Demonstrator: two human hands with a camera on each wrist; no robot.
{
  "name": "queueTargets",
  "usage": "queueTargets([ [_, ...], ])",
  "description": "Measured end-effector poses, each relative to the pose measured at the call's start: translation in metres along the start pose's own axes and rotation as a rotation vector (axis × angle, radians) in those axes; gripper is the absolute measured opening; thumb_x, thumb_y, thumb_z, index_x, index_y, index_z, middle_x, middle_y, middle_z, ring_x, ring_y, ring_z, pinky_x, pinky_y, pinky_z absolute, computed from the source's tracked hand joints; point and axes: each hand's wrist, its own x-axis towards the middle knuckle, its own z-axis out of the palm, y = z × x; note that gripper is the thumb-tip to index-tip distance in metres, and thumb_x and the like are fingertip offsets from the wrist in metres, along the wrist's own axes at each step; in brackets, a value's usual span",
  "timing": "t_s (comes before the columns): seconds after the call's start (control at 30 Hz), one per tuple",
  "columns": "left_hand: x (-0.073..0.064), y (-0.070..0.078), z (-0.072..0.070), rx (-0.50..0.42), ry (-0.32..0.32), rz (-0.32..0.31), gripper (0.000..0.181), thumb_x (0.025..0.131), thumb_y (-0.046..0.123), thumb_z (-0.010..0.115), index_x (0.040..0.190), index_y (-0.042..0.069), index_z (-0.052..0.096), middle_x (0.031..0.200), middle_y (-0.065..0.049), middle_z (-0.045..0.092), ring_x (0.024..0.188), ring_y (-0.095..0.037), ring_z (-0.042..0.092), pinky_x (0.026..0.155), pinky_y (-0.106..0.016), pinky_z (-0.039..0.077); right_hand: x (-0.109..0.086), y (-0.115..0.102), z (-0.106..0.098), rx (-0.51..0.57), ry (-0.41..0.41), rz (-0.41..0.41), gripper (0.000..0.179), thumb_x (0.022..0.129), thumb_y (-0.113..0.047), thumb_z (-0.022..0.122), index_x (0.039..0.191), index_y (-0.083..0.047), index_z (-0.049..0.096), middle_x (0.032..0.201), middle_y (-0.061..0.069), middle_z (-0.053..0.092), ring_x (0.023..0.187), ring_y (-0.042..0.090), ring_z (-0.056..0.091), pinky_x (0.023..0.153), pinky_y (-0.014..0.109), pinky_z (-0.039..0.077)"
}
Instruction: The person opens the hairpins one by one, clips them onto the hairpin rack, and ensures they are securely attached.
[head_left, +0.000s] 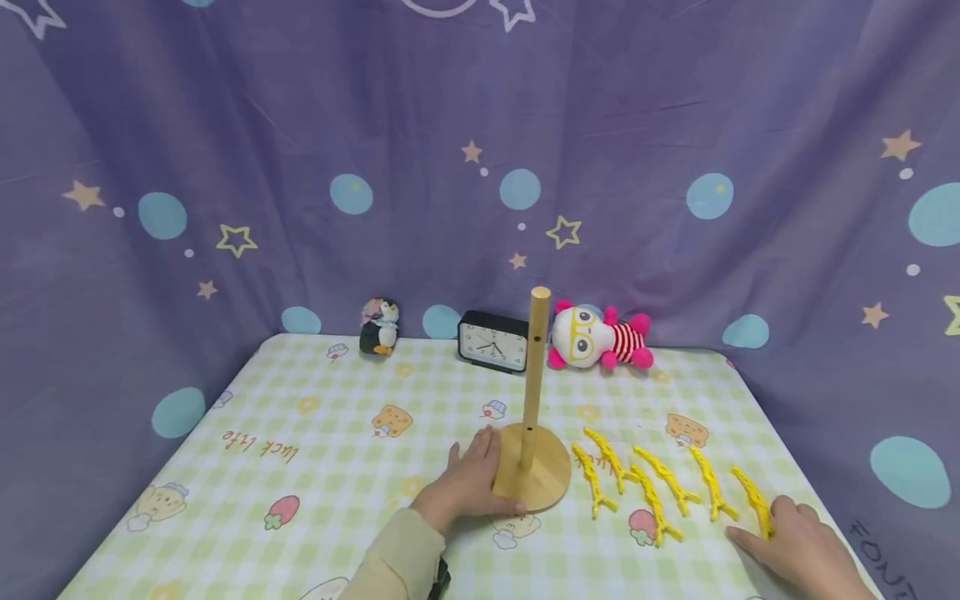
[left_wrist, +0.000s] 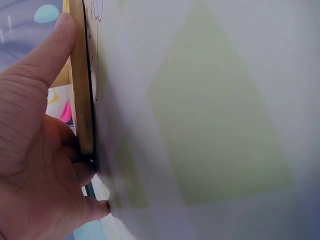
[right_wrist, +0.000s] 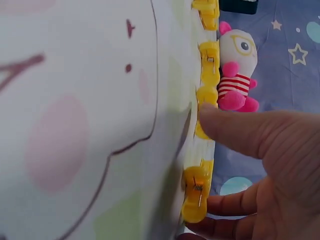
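Note:
A wooden stand, with a round base point(head_left: 551, 479) and an upright post point(head_left: 534, 367) with small holes, rises near the middle of the table. My left hand point(head_left: 468, 483) holds the left rim of that base, thumb at the front and fingers farther back. In the left wrist view the rim point(left_wrist: 81, 100) lies against this hand point(left_wrist: 30, 145). Several yellow spring clips point(head_left: 660, 475) lie in a row right of the stand. Around the near end of the rightmost clip point(head_left: 752, 496), my right hand point(head_left: 806, 546) has its thumb and fingers spread. In the right wrist view, fingertips are beside that clip point(right_wrist: 196, 192), the thumb apart.
Along the back edge are a penguin figure point(head_left: 380, 327), a black clock point(head_left: 492, 343) and a pink-and-white plush toy point(head_left: 583, 336). A checked cloth point(head_left: 337, 500) covers the table. Purple curtains point(head_left: 420, 108) hang behind and at the sides.

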Motion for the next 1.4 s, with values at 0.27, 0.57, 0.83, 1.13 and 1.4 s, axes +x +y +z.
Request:
queueTargets([
  [0.27,0.002,0.003,-0.001,0.018,-0.001,-0.025,0.119,0.075,0.066,0.072,0.154,-0.003,0.015,0.161,-0.021,0.011,0.148,-0.032,0.009,0.114,-0.062,0.007,0.002,0.012,0.000,-0.054,-0.028,-0.034,0.071,0.077,-0.059,0.072,0.088,0.009,0.054,0.078,0.014,0.045,0.069,0.027,0.045,0.062,0.041,0.042],
  [0.57,0.002,0.003,0.000,0.028,-0.024,-0.052,0.119,0.075,0.064,0.072,0.154,-0.003,0.015,0.161,-0.020,0.011,0.148,-0.031,0.009,0.115,-0.061,0.006,0.004,0.015,0.001,-0.026,-0.054,-0.002,0.068,0.078,-0.052,0.075,0.090,0.011,0.054,0.079,0.016,0.049,0.071,0.027,0.048,0.063,0.042,0.045],
  [0.83,0.001,0.004,-0.001,0.049,-0.012,-0.048,0.117,0.075,0.065,0.072,0.154,-0.003,0.017,0.161,-0.019,0.013,0.148,-0.030,0.011,0.115,-0.060,0.009,0.006,0.016,-0.001,0.000,-0.057,0.016,0.066,0.079,-0.049,0.076,0.090,0.012,0.053,0.077,0.013,0.051,0.068,0.024,0.048,0.061,0.039,0.044],
  [1.13,0.002,0.004,-0.002,0.045,-0.018,-0.053,0.117,0.075,0.064,0.073,0.154,-0.003,0.016,0.160,-0.020,0.014,0.148,-0.031,0.011,0.115,-0.060,0.009,0.003,0.015,-0.001,0.003,-0.044,0.042,0.065,0.079,-0.048,0.076,0.089,0.011,0.051,0.077,0.014,0.051,0.069,0.025,0.048,0.061,0.040,0.044],
  [1.4,0.001,0.006,-0.004,0.039,-0.025,-0.066,0.118,0.074,0.065,0.073,0.154,-0.001,0.017,0.161,-0.018,0.014,0.148,-0.030,0.011,0.115,-0.059,0.010,0.000,0.013,-0.004,0.019,-0.020,0.056,0.065,0.084,-0.044,0.073,0.096,0.015,0.049,0.078,0.016,0.053,0.070,0.027,0.049,0.063,0.042,0.045],
])
